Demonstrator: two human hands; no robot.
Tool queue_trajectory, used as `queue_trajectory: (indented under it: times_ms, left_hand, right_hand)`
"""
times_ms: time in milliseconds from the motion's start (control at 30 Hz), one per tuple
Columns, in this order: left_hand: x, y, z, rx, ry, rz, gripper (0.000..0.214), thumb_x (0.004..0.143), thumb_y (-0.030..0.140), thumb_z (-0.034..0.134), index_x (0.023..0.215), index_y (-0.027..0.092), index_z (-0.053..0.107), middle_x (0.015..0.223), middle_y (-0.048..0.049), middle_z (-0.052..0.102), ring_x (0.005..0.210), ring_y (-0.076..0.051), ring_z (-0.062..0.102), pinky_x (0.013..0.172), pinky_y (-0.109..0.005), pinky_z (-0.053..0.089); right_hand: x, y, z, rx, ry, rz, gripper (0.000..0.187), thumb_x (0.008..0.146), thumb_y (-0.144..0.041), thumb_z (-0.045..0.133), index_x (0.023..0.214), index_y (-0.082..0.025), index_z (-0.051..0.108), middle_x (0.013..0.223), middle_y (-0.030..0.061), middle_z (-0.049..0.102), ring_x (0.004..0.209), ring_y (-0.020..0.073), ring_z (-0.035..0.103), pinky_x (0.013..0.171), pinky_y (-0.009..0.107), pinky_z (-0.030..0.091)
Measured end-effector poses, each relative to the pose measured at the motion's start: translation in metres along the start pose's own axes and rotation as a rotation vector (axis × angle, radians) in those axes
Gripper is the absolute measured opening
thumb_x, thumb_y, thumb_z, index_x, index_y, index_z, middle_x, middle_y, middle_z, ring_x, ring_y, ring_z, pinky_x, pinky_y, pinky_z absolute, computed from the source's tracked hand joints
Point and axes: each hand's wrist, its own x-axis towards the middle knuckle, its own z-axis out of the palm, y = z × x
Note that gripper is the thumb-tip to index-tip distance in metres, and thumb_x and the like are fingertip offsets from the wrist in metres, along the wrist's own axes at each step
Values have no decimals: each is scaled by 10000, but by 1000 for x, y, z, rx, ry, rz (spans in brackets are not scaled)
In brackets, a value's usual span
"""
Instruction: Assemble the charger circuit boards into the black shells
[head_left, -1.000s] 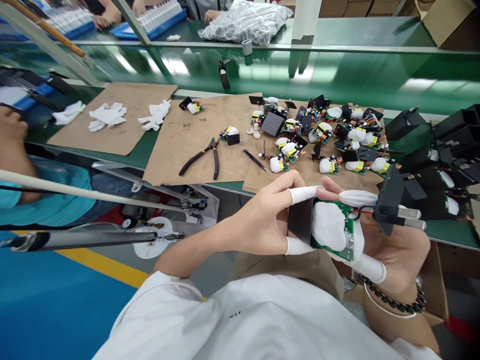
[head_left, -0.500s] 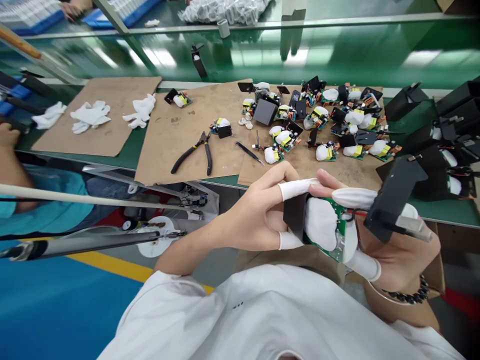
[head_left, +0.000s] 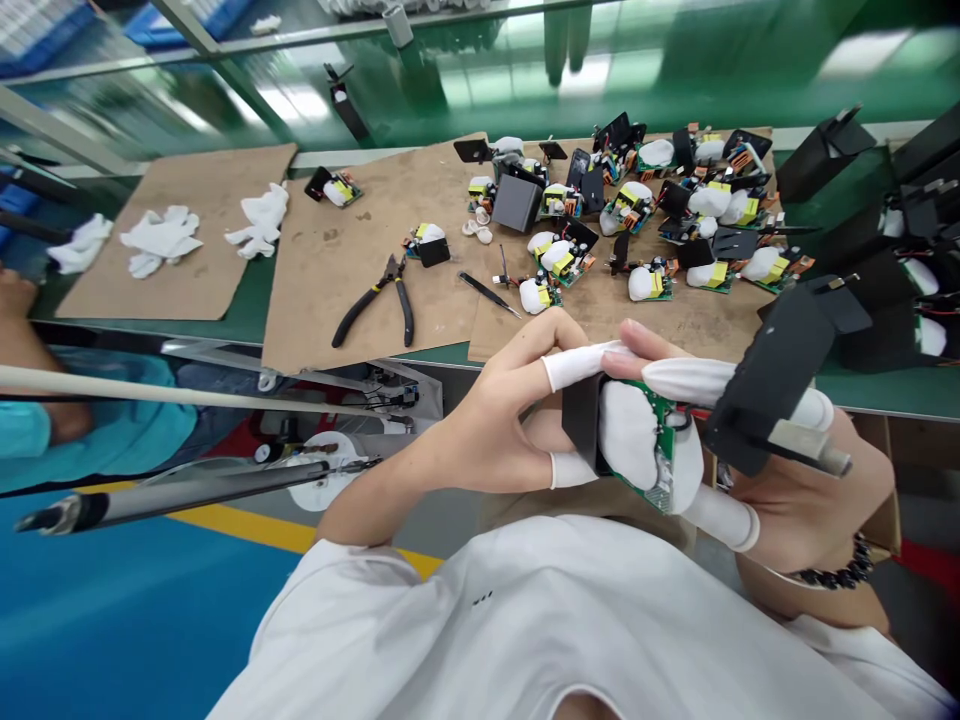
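Note:
My left hand (head_left: pixel 510 415) is closed round a black plastic case (head_left: pixel 581 425), with white finger cots on its fingers. A green circuit board (head_left: pixel 665 450) with a white lump (head_left: pixel 628 435) on its face sits partly inside the case's mouth. My right hand (head_left: pixel 832 500), also in finger cots, grips the board's outer end between thumb and fingers. A black end plate with metal plug prongs (head_left: pixel 772 380) hangs from the board by short wires and stands over the right fingers. The right fingertips meet the left index finger above the case.
On brown cardboard lie pliers (head_left: pixel 379 300), tweezers (head_left: pixel 487 294), a grey block (head_left: pixel 517 202) and several circuit boards (head_left: pixel 555 255). Black cases (head_left: pixel 885 290) stand at right. White gloves (head_left: pixel 161 240) lie at left. Another person's arm (head_left: pixel 22 350) shows at the left edge.
The board seems a little deeper in the case. Both hands keep their hold, and the end plate has shifted slightly. The camera view has moved a little.

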Motion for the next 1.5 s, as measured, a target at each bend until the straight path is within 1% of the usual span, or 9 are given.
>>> queue_trajectory:
  times_ms: [100,200,367,467,633,833,1000,1267,1500]
  left_hand:
    - [-1,-4,4,-48,16,-34,627,776,352,897,1355,254,679,987,-40,602,864,-174,606,769,-312,577]
    - [-4,-14,21,-151,47,-215,637,728,334,929,1311,213,703,1023,-46,620,923,-181,643,833,-302,594]
    - [-8,-39,65,-363,263,-525,686,648,329,967,1263,161,711,1131,-80,666,1121,-248,672,1048,-381,565]
    - [-2,-46,73,-574,105,-575,695,566,253,990,1212,180,744,1164,-82,695,1127,-271,697,1067,-412,562]
    - [10,-45,59,-866,-230,-650,721,461,212,1010,1144,182,784,1187,-98,754,1148,-333,725,1052,-446,577]
    - [10,-41,88,-450,113,-622,658,610,201,937,1235,192,734,1101,-57,683,1031,-236,713,988,-373,592]
    - [9,-49,129,-110,352,-544,620,687,179,866,1282,204,694,1086,-38,644,967,-188,669,882,-291,571]
    - [7,-58,136,-2,350,-526,617,701,138,763,1309,183,668,1073,-49,623,988,-214,658,843,-292,558]
    - [-1,-57,115,50,146,-511,718,726,81,701,1434,117,587,1233,-123,651,1122,-266,673,964,-367,575]
  right_hand:
    - [0,6,0,-62,-147,-79,744,858,-217,761,1531,-428,524,1602,-35,546,1520,323,487,1257,503,480]
    - [-9,23,4,-70,-155,65,830,829,-306,842,1568,-401,477,1682,10,447,1596,329,362,1303,520,396]
    - [-30,53,3,171,318,314,606,872,-258,812,1422,-431,627,1575,-6,591,1472,234,561,1201,404,533]
    - [-28,55,-14,173,365,261,552,862,-190,811,1357,-402,689,1509,-6,654,1436,209,599,1182,362,551]
    - [-11,53,-41,202,125,235,339,818,-184,855,1126,-316,812,1174,16,826,1102,236,797,950,350,680]
    - [-16,51,-36,-319,340,59,228,811,-195,858,1012,-301,831,1001,14,845,883,211,803,812,338,658]
    - [-19,46,-21,-729,321,11,129,904,-256,748,1020,-228,798,779,28,763,614,156,642,588,304,525]
    - [-17,65,-9,-831,256,0,135,960,-297,660,1001,-249,779,787,51,700,754,223,639,685,371,530]
    - [-25,80,2,-652,301,79,303,884,-341,767,1176,-263,750,1181,95,773,1017,268,761,860,421,651]
